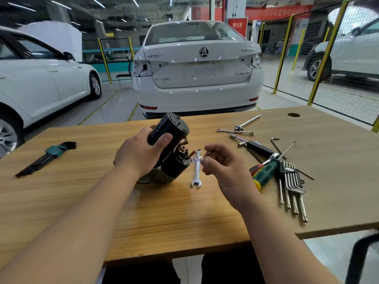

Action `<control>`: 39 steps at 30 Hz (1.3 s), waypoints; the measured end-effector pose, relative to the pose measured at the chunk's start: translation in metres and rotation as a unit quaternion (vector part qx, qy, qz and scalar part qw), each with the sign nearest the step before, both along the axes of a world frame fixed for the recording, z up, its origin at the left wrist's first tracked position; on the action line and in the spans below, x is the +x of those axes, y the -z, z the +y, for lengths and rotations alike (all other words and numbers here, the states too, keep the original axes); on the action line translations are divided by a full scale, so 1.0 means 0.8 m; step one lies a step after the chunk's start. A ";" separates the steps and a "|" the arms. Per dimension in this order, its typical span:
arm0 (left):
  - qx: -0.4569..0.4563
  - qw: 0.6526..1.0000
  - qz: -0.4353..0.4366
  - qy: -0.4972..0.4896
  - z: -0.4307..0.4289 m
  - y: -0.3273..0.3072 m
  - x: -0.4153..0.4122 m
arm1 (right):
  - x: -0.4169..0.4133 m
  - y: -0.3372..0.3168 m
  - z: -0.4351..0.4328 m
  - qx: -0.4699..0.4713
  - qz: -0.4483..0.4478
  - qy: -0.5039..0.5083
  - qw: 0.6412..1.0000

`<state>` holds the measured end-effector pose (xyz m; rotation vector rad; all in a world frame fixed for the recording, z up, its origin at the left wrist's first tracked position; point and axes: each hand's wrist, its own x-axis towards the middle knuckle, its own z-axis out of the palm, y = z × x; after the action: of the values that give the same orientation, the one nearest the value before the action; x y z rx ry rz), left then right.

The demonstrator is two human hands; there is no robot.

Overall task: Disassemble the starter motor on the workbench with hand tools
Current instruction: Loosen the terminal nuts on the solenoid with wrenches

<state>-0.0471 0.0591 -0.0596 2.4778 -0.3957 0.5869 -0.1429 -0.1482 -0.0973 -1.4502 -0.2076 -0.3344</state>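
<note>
The starter motor (pixel 171 128) stands tilted on the wooden workbench (pixel 164 212), its black cylindrical body pointing up and away. My left hand (pixel 137 156) is wrapped around that body, thumb on top. The smaller solenoid cylinder (pixel 174 168) lies below it, with terminals facing right. My right hand (pixel 225 169) hovers just right of the terminals, thumb and fingers pinched on a small shiny metal part that is too blurred to name. A silver combination wrench (pixel 197 175) lies flat on the bench under those fingertips.
A green-holdered hex key set (pixel 51 154) lies at the left. On the right are a green screwdriver (pixel 264 173), a fanned key set (pixel 291 181), a black-handled driver (pixel 258 148), a thin wrench (pixel 235 131) and a sliding bar (pixel 247 121). A white car (pixel 196 64) is parked behind the bench.
</note>
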 end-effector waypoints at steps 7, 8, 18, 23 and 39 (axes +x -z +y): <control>0.002 1.000 0.006 -0.024 -0.003 -0.001 0.010 | 0.022 -0.008 -0.002 -0.241 0.014 0.103 0.965; -0.002 1.000 0.003 -0.017 -0.002 -0.001 0.012 | 0.026 -0.010 -0.003 -0.219 0.013 0.108 0.970; -0.059 0.995 -0.036 0.071 0.003 0.005 0.020 | 0.021 -0.038 -0.009 0.009 0.015 0.049 0.999; -0.037 0.998 -0.014 0.043 -0.002 0.003 0.017 | -0.009 -0.016 0.003 -0.009 -0.006 0.036 0.999; 0.015 0.995 -0.031 -0.088 -0.013 0.009 -0.008 | -0.031 -0.020 0.029 -0.279 -0.048 0.124 0.951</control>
<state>-0.0532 0.0488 -0.0668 2.5453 -0.2115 0.7362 -0.1675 -0.1251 -0.0811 -2.0287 -0.2070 -0.5855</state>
